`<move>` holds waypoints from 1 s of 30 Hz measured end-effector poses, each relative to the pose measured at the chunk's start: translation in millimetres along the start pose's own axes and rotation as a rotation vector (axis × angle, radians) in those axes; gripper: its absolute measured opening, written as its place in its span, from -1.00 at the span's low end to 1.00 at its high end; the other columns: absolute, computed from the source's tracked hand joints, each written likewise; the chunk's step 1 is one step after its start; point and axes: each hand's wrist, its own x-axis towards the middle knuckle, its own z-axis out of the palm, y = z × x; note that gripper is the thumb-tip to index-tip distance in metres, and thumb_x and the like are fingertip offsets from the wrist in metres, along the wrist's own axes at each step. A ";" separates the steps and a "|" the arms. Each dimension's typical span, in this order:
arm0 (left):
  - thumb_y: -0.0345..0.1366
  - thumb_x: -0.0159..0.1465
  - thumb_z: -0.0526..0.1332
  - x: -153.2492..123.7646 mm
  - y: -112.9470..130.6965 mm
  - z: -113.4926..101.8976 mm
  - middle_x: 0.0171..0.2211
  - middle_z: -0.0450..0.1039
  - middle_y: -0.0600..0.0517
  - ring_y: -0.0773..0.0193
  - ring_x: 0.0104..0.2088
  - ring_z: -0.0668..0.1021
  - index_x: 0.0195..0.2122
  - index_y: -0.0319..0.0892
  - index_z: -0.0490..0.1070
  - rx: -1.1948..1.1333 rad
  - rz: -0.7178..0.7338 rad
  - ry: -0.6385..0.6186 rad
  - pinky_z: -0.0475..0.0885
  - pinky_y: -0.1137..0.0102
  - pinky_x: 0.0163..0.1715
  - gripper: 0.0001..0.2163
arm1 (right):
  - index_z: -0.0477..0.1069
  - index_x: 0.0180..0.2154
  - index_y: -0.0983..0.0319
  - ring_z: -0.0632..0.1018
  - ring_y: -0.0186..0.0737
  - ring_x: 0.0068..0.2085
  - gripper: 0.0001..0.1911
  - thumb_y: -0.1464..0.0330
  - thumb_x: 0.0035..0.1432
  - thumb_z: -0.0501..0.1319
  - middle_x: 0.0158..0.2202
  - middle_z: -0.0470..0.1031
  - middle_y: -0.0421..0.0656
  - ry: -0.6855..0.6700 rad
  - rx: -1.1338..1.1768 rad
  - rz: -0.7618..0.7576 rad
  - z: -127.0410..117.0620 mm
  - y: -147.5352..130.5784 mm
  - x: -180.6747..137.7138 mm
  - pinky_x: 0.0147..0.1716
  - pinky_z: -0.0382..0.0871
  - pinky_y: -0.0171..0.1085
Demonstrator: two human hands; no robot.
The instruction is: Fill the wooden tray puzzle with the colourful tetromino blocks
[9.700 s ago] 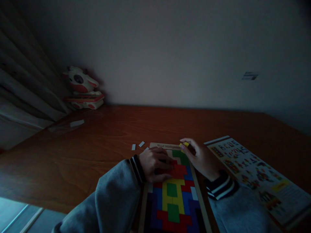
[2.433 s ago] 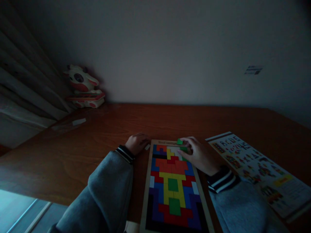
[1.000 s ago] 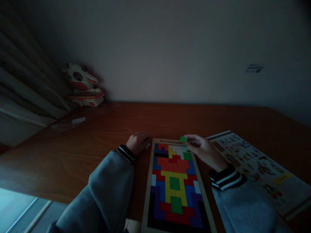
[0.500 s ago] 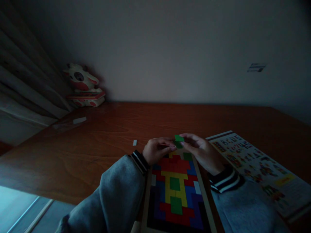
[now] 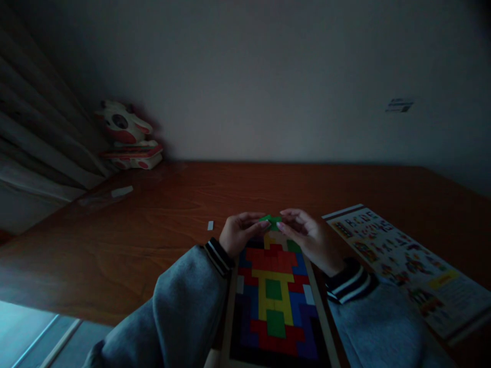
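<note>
A green puzzle piece (image 5: 273, 221) is held over the far end of a wooden tray puzzle (image 5: 226, 335). My left hand (image 5: 240, 234) pinches its left side between thumb and fingers. From the right, my right hand (image 5: 312, 240) grips the piece with its thumb and fingertips. Below the hands lie flat interlocking pieces: a red block (image 5: 272, 259), a yellow piece (image 5: 262, 296), green rectangles (image 5: 273, 289), blue and purple ones. The fingers partly cover the green piece and the tray's far edge.
A printed pattern sheet (image 5: 406, 271) lies right of the tray. To the left is a small white piece (image 5: 210, 225) on the brown table (image 5: 161, 245). A cow-shaped figure (image 5: 128, 135) stands at the back left by the curtain (image 5: 34, 138).
The green piece has tilted and shifted slightly left between my fingers. My left fingers have moved onto its left side. The whole view has shifted a little.
</note>
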 end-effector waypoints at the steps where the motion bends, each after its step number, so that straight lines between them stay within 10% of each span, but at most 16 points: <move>1: -0.07 0.04 0.48 -0.2 -0.1 0.3 -0.21 0.64 -0.16 0.12 -0.26 0.67 -0.10 -0.30 0.52 0.002 0.002 0.004 0.59 0.26 -0.22 -0.50 | 0.44 -0.14 0.16 0.61 -0.19 -0.19 -0.65 0.13 0.08 0.35 -0.21 0.59 -0.12 -0.010 0.004 0.004 0.8 0.2 -0.1 -0.17 0.53 -0.18; 15: -0.07 0.00 0.50 -1.9 6.2 0.0 -0.24 0.65 -0.11 0.11 -0.25 0.67 -0.16 -0.25 0.61 0.027 0.018 0.040 0.59 0.21 -0.15 -0.55 | 0.45 -0.15 0.16 0.63 -0.15 -0.15 -0.65 0.12 0.08 0.36 -0.15 0.61 -0.10 0.178 0.127 0.046 -0.1 8.1 1.8 -0.10 0.55 -0.11; 24: -0.06 0.03 0.49 -0.5 2.2 -3.6 -0.22 0.65 -0.13 0.11 -0.25 0.67 -0.07 -0.24 0.58 0.081 0.025 -0.001 0.60 0.22 -0.20 -0.50 | 0.53 -0.10 0.09 0.64 -0.16 -0.14 -0.64 0.05 0.14 0.28 -0.15 0.63 -0.15 -0.179 0.119 0.109 -0.6 -8.3 -2.2 -0.09 0.57 -0.09; 30: -0.05 0.07 0.45 -0.4 3.7 -3.3 -0.27 0.66 -0.06 0.20 -0.35 0.65 -0.20 -0.20 0.64 0.129 0.043 0.045 0.59 0.32 -0.27 -0.63 | 0.61 -0.25 0.08 0.59 -0.14 -0.19 -0.71 0.05 0.12 0.30 -0.25 0.60 -0.16 -0.268 -0.405 -0.026 -47.1 2.3 7.1 -0.17 0.48 -0.17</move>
